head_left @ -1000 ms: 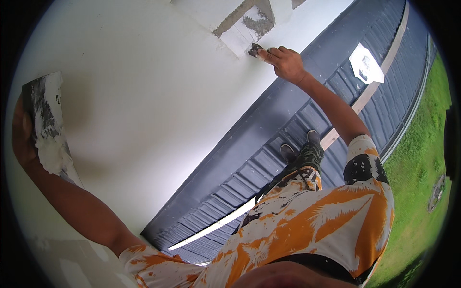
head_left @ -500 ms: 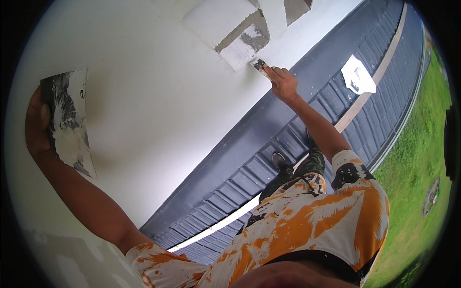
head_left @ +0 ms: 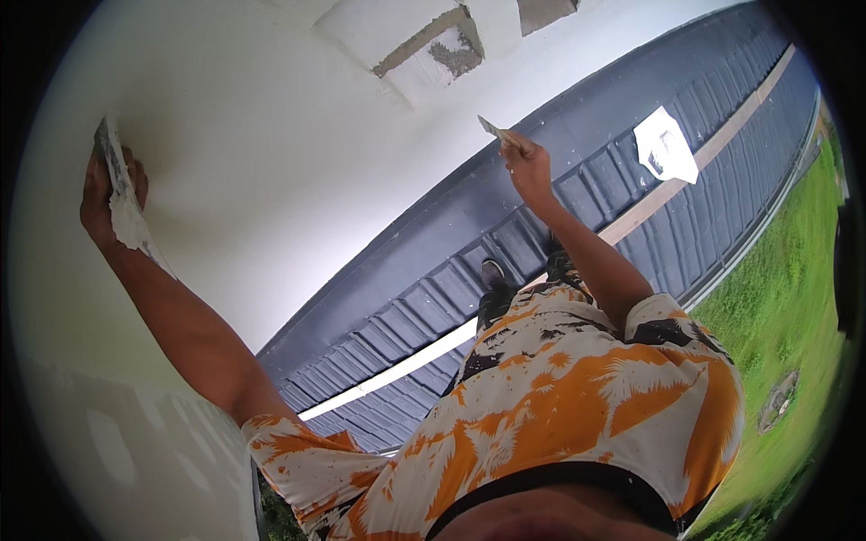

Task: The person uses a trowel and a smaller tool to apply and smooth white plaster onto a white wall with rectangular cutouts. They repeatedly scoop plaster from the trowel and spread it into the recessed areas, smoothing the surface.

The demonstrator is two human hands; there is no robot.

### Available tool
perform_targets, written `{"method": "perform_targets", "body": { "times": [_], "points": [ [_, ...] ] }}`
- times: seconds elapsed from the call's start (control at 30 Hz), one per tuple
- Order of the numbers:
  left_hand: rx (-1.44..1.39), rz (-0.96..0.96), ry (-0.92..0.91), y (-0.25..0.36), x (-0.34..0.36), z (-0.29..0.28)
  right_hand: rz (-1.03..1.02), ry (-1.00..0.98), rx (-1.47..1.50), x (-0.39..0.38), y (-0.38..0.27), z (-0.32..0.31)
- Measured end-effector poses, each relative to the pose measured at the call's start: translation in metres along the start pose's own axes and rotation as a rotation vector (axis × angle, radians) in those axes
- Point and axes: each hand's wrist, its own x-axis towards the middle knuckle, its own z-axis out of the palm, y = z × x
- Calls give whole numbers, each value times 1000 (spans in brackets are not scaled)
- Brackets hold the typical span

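Note:
My left hand is raised at the left, wrapped round a thin flat plaster sheet smeared with pale filler and dark marks. The sheet is tilted nearly edge-on. Near the middle, my right hand pinches a small flat scraper, its thin edge pointing up and left. It appears apart from the rough grey and white patch on the pale wall. The scraper's handle, if any, is hidden by my fingers.
I am on a dark ribbed tile roof running diagonally below the wall. A wooden batten crosses it, and a white smeared sheet lies against the batten. Grass lies below the gutter edge. A second grey recess is farther up.
The left hand's plaster sheet has turned from showing its broad face to nearly edge-on. My right hand has drawn away from the wall patch, and the scraper has turned edge-on.

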Motion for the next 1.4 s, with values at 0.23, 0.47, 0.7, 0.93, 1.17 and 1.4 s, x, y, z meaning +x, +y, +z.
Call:
{"method": "perform_targets", "body": {
  "times": [0.23,0.47,0.7,0.93,1.17,1.4],
  "points": [
    [-492,-197,659,-193,-37,204,479,-460,360,-35,-56,-115],
    [-545,-242,728,-209,-28,300,-833,-476,-435,-39,-177,-109],
    [-370,-172,800,-184,-31,315,-1135,-672,-787,-40,-219,-106],
    [-191,-172,716,-172,-29,315,-1277,-679,-778,-44,-233,-89],
    [-175,-177,825,-164,-30,319,-1281,-631,-787,-44,-242,-86],
    [-521,-37,1054,-170,-49,294,-1107,-755,-768,-34,-248,-91]
  ]
}}
